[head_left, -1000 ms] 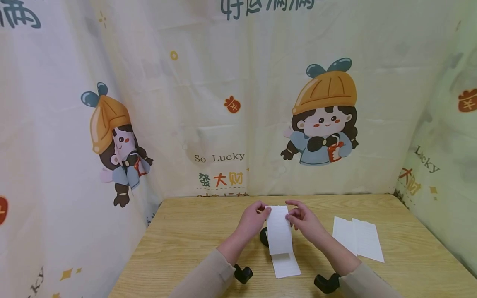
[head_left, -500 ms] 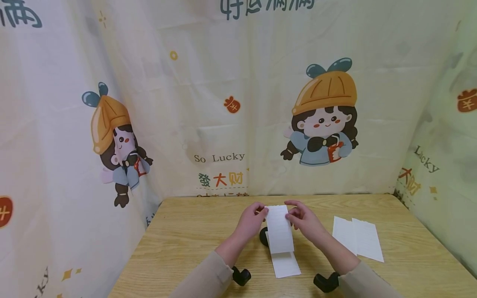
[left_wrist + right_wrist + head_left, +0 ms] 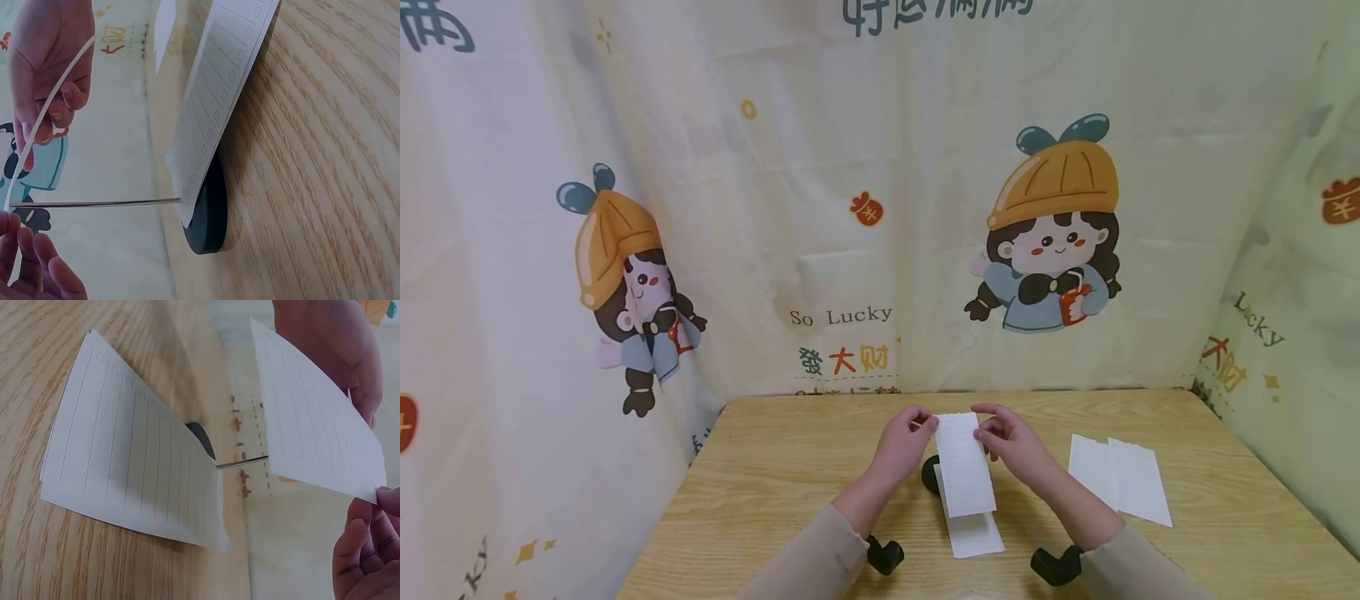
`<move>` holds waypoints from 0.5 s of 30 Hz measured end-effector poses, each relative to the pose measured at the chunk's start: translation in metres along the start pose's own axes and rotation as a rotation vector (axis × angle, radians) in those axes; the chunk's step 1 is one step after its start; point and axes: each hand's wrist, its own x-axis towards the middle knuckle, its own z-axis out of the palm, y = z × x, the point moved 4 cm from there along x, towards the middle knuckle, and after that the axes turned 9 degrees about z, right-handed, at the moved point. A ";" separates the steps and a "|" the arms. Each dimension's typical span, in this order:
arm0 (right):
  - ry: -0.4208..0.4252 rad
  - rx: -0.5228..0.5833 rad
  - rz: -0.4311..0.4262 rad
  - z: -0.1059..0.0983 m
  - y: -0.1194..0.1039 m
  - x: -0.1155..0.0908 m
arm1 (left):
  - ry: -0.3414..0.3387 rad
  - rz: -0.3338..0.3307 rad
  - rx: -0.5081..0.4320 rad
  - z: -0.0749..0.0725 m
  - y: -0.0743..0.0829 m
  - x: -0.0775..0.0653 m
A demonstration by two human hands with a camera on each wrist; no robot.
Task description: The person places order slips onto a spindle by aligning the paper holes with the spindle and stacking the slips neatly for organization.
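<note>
Sheet bottom (image 3: 972, 500) rightward, “So Lucky” curtain (image 3: 850, 275) behind

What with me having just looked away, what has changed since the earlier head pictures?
The loose lower edge of the held lined sheet swung slightly right in the head view, and the left hand shifted slightly left. Nothing was taken or let go. The right hand, lower lined sheets, black spike base and two sheets stayed.

We see: printed curtain (image 3: 925, 167), upper frame | orange-capped cartoon figure (image 3: 1054, 225), right of centre | its twin (image 3: 642, 279), left | "So Lucky" lettering (image 3: 859, 317), near centre | wooden table (image 3: 775, 467), bottom
</note>
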 end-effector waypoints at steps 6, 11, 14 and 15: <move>-0.002 -0.018 0.006 0.000 0.003 0.001 | -0.013 0.000 0.011 0.002 -0.001 0.000; 0.004 -0.038 0.029 0.000 0.009 0.003 | -0.025 -0.008 0.038 0.004 -0.003 -0.002; -0.009 -0.055 0.051 0.000 0.014 0.003 | -0.038 -0.034 0.057 0.005 -0.006 -0.004; -0.016 -0.055 0.057 0.001 0.015 0.003 | -0.043 -0.040 0.064 0.005 -0.007 -0.005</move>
